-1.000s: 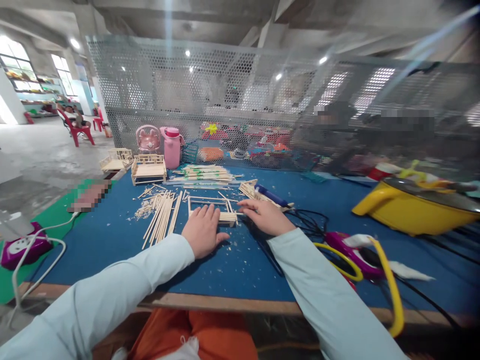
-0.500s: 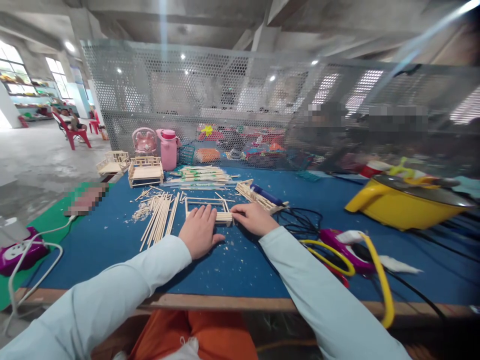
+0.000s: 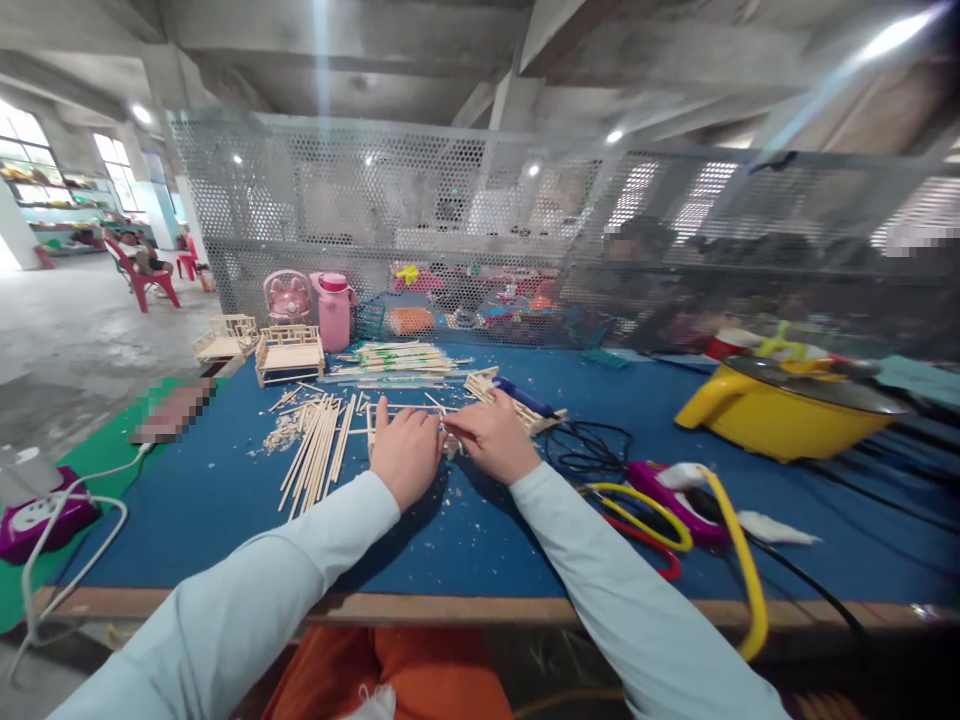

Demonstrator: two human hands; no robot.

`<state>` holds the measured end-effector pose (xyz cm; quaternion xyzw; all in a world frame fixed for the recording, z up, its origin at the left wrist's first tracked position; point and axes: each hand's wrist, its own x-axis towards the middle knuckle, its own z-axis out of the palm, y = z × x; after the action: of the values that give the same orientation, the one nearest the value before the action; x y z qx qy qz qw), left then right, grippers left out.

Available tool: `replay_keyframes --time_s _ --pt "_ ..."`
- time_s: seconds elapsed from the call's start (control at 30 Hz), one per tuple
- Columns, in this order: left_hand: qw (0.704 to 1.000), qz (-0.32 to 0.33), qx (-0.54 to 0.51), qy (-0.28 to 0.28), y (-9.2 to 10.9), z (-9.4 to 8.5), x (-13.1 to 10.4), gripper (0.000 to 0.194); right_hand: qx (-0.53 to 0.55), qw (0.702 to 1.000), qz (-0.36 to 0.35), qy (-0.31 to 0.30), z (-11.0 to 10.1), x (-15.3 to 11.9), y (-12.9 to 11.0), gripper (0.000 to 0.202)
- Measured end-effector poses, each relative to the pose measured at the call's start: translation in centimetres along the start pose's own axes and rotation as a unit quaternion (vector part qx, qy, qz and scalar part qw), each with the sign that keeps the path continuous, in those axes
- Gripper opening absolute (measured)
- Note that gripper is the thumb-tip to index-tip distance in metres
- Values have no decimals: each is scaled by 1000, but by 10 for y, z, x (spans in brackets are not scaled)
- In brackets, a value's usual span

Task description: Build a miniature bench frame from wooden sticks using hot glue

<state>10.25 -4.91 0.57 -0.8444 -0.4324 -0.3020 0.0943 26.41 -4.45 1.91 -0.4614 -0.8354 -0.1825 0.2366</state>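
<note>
Both hands work at a small wooden-stick frame (image 3: pixel 370 424), mostly hidden behind the fingers on the blue table top. My left hand (image 3: pixel 407 457) is closed over its front left part, fingers bent across the sticks. At the frame's right end, my right hand (image 3: pixel 496 437) pinches with thumb and fingers close to the left fingertips. Loose thin wooden sticks (image 3: pixel 311 455) lie in a fan to the left, beside a heap of broken bits (image 3: pixel 282 428). Behind the right hand, a blue-handled tool (image 3: pixel 525 396) rests against another stick piece (image 3: pixel 480 382).
Finished-looking stick models (image 3: pixel 289 352) stand at the back left near a pink bottle (image 3: pixel 334 312). Bagged sticks (image 3: pixel 401 357) lie behind the frame. On the right are a yellow pan (image 3: pixel 780 412), a purple power strip (image 3: pixel 686 505) and yellow-handled scissors (image 3: pixel 652 515). A perforated metal screen (image 3: pixel 300 190) closes the back.
My right hand has moved left along the frame, toward my left hand. The left fingers now bend more over the sticks. The view has shifted slightly.
</note>
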Motion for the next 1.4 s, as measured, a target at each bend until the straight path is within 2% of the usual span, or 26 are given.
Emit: replay_keyframes --time_s 0.13,0.27,0.37,0.43,0.47,0.53,0.57,0.63,0.7,0.77,0.83,0.9,0.93,0.97,1.0,1.03,1.1,1.13,1.2,1.23,1.3,1.33,1.4 --pt "997 6 -29 -67 -7 0 1 27 -4 1000 -30 4 1 0 -10 19" --pt "997 6 -36 -74 -12 -1 -1 30 2 999 -34 5 2 2 -15 20" --pt "997 2 -41 -71 -13 -4 -3 29 10 1000 -11 12 -3 0 -16 21" --pt "997 -7 -46 -66 -14 -6 -3 28 -5 999 47 10 -10 -9 -16 24" --pt "997 -13 -50 -62 -15 -8 -4 28 -23 995 100 -4 -15 -16 -16 27" --pt "996 -23 -59 -55 -17 -11 -5 29 -69 968 228 -77 -23 -35 -17 28" --pt "996 -27 -67 -52 -18 -13 -5 29 -91 944 287 -138 -26 -44 -19 27" --pt "994 -27 -95 -43 -17 -15 -6 30 -111 908 331 -231 -28 -62 -25 28" --pt "990 -15 -138 -35 -15 -16 -8 29 -129 900 335 -246 -27 -73 -32 25" --pt "982 7 -185 -35 -12 -15 -10 29 -136 901 350 -219 -25 -76 -37 21" --pt "973 31 -224 -41 -10 -14 -13 29 -104 904 384 -158 -28 -74 -39 18" --pt "961 59 -267 -49 -7 -13 -15 28 -10 910 412 -38 -35 -71 -42 17" --pt "952 77 -291 -50 -6 -13 -16 28 64 904 421 33 -40 -69 -45 19" --pt "943 97 -315 -51 -5 -13 -17 27 156 886 426 96 -45 -67 -49 22" --pt "933 116 -337 -54 -4 -14 -18 27 258 854 428 143 -50 -65 -53 25" --pt "922 130 -361 -60 -2 -15 -18 26 363 810 428 171 -55 -63 -59 28" --pt "900 141 -403 -84 0 -18 -20 26 533 716 414 178 -60 -60 -70 34" --pt "891 138 -421 -101 1 -20 -21 25 591 679 403 167 -61 -59 -74 36" --pt "877 117 -450 -126 2 -24 -21 26 654 638 380 145 -58 -59 -79 37" --pt "874 103 -456 -131 2 -26 -21 26 664 634 371 142 -56 -60 -79 36" --pt "875 81 -458 -136 3 -29 -20 27 643 657 356 170 -47 -62 -79 28" --pt "876 78 -456 -138 4 -31 -21 27 617 682 345 188 -42 -63 -79 22" --pt "870 94 -463 -140 8 -34 -22 27 543 760 307 183 -33 -63 -80 18"
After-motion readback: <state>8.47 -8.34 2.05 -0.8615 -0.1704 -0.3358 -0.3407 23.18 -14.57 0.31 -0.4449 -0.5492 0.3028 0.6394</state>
